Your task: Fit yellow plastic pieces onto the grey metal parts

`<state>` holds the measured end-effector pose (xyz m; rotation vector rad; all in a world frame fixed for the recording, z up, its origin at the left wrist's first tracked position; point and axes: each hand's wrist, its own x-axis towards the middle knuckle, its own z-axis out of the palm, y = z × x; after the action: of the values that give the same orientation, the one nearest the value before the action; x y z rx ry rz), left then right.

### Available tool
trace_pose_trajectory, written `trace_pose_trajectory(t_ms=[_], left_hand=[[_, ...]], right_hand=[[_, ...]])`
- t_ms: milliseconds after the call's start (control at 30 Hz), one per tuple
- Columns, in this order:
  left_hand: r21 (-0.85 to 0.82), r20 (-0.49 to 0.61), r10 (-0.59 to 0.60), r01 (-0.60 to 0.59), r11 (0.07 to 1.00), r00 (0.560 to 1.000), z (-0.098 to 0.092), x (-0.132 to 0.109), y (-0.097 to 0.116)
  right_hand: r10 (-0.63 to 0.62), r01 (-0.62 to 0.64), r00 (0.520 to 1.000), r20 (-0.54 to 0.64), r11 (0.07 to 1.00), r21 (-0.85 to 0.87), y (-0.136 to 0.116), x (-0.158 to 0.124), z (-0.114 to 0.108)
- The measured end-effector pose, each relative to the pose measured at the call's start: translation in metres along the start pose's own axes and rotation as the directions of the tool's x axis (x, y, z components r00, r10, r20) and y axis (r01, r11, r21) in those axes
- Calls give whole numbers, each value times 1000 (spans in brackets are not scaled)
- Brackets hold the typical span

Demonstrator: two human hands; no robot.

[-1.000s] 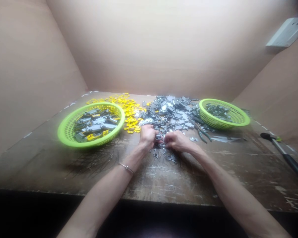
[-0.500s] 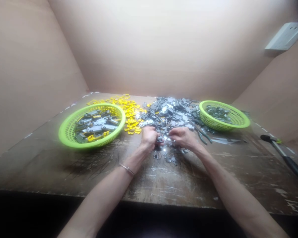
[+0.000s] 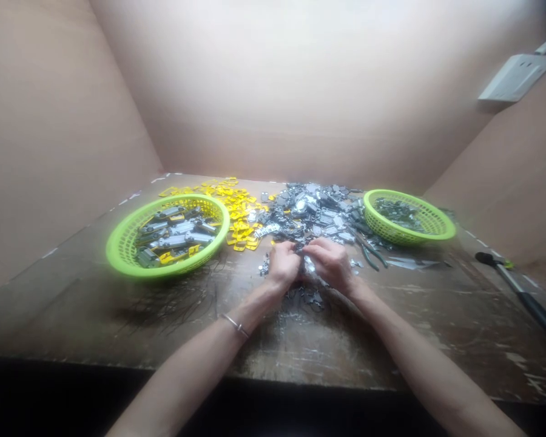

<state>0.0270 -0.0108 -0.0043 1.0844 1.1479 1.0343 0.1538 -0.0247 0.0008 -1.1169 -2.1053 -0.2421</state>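
My left hand (image 3: 284, 264) is closed around a small dark part (image 3: 299, 247), most of which my fingers hide. Beside it, my right hand (image 3: 330, 262) has thumb and fingers pinched together at the same part; whether a second tiny piece is between them I cannot make out. Just beyond both hands rises a heap of grey metal parts (image 3: 318, 209). Small silvery pieces (image 3: 310, 296) lie scattered on the table below and between the hands. A pile of yellow frame-shaped parts (image 3: 241, 209) spreads to the left of the grey heap.
On the left stands a green basket (image 3: 118, 258) with grey and yellow parts in it. Another green basket (image 3: 441, 233) at right holds small dark pieces. Pliers (image 3: 368, 252) lie near my right hand. A black-handled tool (image 3: 523, 297) lies at the worn table's (image 3: 164, 340) right side.
My hands have come closer together, the left moving right and the right slightly left. The dark part, plainer to see before, is now mostly covered by fingers. The view has shifted slightly.
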Motion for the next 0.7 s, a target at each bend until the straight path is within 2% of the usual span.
trace_pose_trajectory(t_ms=[167,267,333,400,500,600,700], left_hand=[[85,53,118,-122,989,992,-1,-3,2],[127,42,135,-139,982,990,-2,-2,3],[160,34,135,-139,977,990,-3,0,3],[198,30,135,-139,970,990,-4,2,3],[263,40,150,-155,952,988,-4,3,3],[334,53,179,-186,924,982,-4,2,4],[409,63,236,-240,880,970,-4,0,6]], right_hand=[[-56,55,998,2,988,-142,-3,-1,4],[-73,76,996,44,994,-80,-5,1,3],[-66,63,994,83,998,30,-5,4,1],[-29,9,993,111,984,176,-2,6,-1],[92,-141,985,146,916,375,5,9,-3],[238,-309,950,202,812,496,8,10,-4],[355,-421,906,229,715,559,9,10,-4]])
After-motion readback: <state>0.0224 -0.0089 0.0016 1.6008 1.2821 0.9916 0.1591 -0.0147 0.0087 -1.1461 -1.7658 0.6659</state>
